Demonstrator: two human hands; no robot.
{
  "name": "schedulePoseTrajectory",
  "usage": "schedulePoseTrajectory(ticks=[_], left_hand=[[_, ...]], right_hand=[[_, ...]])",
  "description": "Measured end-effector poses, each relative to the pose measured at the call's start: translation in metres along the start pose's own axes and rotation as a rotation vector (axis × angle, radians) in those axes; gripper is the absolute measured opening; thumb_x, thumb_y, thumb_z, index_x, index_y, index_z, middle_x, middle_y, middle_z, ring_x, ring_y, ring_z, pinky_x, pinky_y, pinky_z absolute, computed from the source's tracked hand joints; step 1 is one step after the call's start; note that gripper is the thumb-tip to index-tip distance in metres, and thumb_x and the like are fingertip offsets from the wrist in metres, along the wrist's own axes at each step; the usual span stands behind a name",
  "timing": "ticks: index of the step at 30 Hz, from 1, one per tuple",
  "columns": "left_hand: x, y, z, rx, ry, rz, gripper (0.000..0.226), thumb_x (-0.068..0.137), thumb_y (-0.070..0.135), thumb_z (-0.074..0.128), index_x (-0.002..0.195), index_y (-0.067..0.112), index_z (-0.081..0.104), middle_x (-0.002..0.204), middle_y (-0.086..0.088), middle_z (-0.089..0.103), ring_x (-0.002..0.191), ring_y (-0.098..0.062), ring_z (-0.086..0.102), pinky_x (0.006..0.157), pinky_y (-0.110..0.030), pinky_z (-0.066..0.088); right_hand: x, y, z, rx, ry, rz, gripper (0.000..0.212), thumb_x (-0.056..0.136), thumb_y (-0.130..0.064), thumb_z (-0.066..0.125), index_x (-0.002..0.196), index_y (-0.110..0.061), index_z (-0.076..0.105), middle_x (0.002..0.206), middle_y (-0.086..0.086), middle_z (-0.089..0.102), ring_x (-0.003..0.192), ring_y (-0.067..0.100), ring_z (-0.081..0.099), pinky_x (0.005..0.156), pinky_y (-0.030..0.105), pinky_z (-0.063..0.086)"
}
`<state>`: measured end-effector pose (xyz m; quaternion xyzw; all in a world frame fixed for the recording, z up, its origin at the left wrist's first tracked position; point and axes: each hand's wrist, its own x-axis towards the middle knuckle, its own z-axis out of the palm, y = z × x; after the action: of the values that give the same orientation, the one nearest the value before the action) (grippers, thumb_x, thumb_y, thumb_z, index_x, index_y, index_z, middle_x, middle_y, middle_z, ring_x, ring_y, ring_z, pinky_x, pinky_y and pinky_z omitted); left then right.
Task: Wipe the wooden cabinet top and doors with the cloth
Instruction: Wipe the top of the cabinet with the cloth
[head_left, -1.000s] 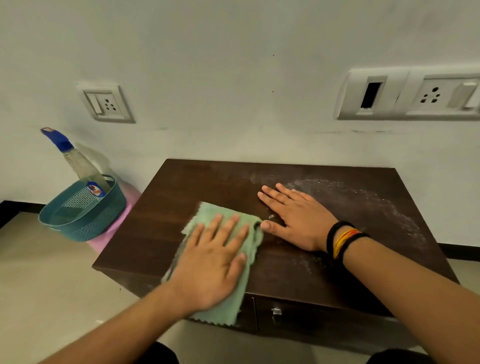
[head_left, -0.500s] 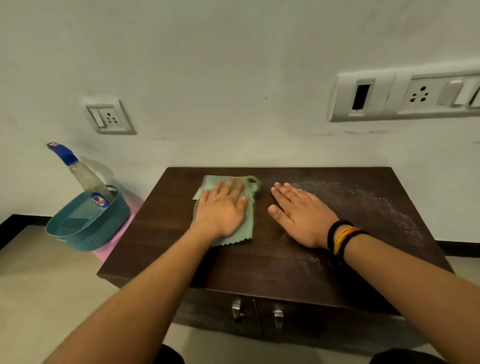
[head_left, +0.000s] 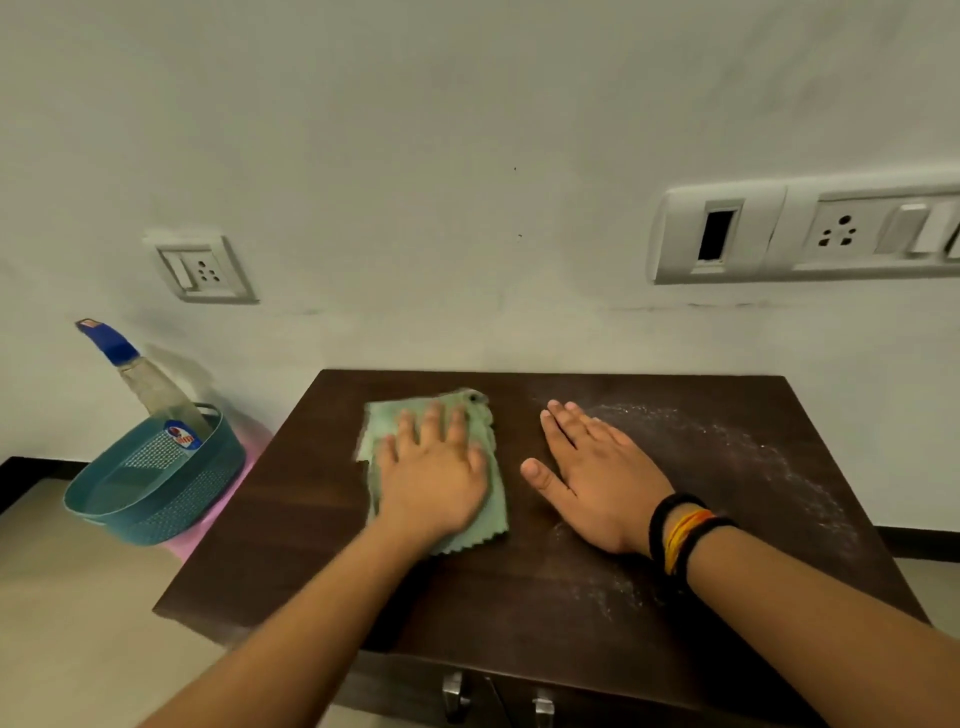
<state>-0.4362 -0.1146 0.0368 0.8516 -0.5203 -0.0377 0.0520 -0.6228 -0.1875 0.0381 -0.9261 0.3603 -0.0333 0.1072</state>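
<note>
Pushing the cloth from the front edge toward 12 o'clock, your flat left hand has cleared the cabinet top's left side; powder remains at 3 o'clock beyond your flat, empty right hand.

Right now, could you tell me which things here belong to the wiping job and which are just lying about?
Job: cloth, cabinet, left hand, right hand.
Lying about: basket, spray bottle, wall sockets.
</note>
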Motion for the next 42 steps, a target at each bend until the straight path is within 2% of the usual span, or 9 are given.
schedulePoseTrajectory(ticks=[3,8,13,18,23,28,32,39,42], left_hand=[[0.018,0.045,0.005,0.012,-0.039,0.301,0.06,0.102,0.051,0.017,0.158,0.031,0.01,0.169,0.003,0.005,0.156,-0.026,-0.002,0.124,-0.052,0.003],[0.036,0.006,-0.001,-0.025,-0.023,0.008,0.061,0.1,0.052,0.012,0.158,0.033,0.01,0.169,0.003,0.006,0.155,-0.029,0.0,0.124,-0.052,0.003],[-0.018,0.085,0.015,0.008,-0.022,0.406,0.063,0.099,0.052,0.012,0.158,0.032,0.011,0.169,0.004,0.005,0.156,-0.025,0.001,0.125,-0.051,0.004],[0.003,0.061,0.006,-0.027,-0.033,0.098,0.06,0.102,0.05,0.012,0.159,0.032,0.011,0.169,0.003,0.006,0.156,-0.026,0.003,0.124,-0.051,0.005],[-0.032,0.102,0.016,0.013,-0.025,0.413,0.06,0.101,0.053,0.013,0.158,0.033,0.011,0.169,0.006,0.004,0.156,-0.024,0.001,0.124,-0.049,0.004],[0.014,0.078,0.006,0.022,-0.08,0.176,0.06,0.103,0.049,0.014,0.159,0.03,0.009,0.169,0.002,0.004,0.156,-0.027,0.001,0.124,-0.052,0.005],[-0.026,0.12,0.014,0.05,-0.092,0.489,0.063,0.099,0.05,0.011,0.159,0.03,0.01,0.169,0.003,0.003,0.155,-0.026,-0.001,0.124,-0.05,0.003],[0.005,0.13,0.019,-0.005,-0.015,0.243,0.058,0.102,0.048,0.017,0.158,0.031,0.012,0.168,0.001,0.011,0.155,-0.029,0.005,0.123,-0.054,0.008],[-0.02,0.168,0.023,-0.006,-0.046,0.502,0.059,0.102,0.048,0.018,0.159,0.032,0.008,0.169,0.004,0.003,0.155,-0.027,-0.001,0.124,-0.052,0.001]], right_hand=[[0.0,0.005,0.001,0.017,0.017,0.02,0.094,0.086,-0.074,-0.008,0.16,-0.016,0.001,0.169,0.002,-0.001,0.154,0.013,-0.004,0.123,0.03,-0.002],[-0.013,0.027,-0.008,-0.024,-0.035,0.031,0.092,0.084,-0.074,-0.008,0.159,-0.021,-0.003,0.168,-0.004,-0.006,0.153,0.011,-0.007,0.123,0.03,-0.003],[-0.04,0.044,-0.011,-0.01,-0.01,0.096,0.093,0.085,-0.074,-0.007,0.159,-0.018,-0.001,0.168,-0.001,-0.004,0.153,0.012,-0.006,0.123,0.03,-0.002],[-0.06,0.059,-0.017,-0.021,-0.006,0.109,0.095,0.083,-0.075,-0.008,0.16,-0.019,-0.001,0.168,-0.002,-0.004,0.153,0.012,-0.006,0.121,0.03,-0.003],[-0.059,0.057,-0.016,-0.014,0.013,0.114,0.09,0.089,-0.074,0.0,0.16,-0.017,0.001,0.169,0.0,-0.001,0.154,0.013,-0.005,0.118,0.027,-0.005],[-0.067,0.062,-0.017,-0.014,0.015,0.13,0.091,0.088,-0.074,-0.003,0.16,-0.019,0.001,0.169,-0.002,-0.001,0.154,0.012,-0.005,0.12,0.029,-0.003],[-0.068,0.065,-0.016,0.015,0.041,0.188,0.093,0.088,-0.075,-0.001,0.159,-0.016,0.001,0.168,0.0,-0.002,0.154,0.012,-0.005,0.121,0.029,-0.003],[-0.09,0.095,-0.026,-0.017,0.039,0.275,0.096,0.082,-0.077,-0.009,0.16,-0.02,-0.001,0.168,-0.004,-0.004,0.153,0.01,-0.007,0.12,0.029,-0.002],[-0.092,0.099,-0.026,-0.002,0.047,0.287,0.093,0.086,-0.076,-0.005,0.159,-0.018,-0.004,0.168,-0.002,-0.004,0.153,0.01,-0.008,0.118,0.027,-0.005]])
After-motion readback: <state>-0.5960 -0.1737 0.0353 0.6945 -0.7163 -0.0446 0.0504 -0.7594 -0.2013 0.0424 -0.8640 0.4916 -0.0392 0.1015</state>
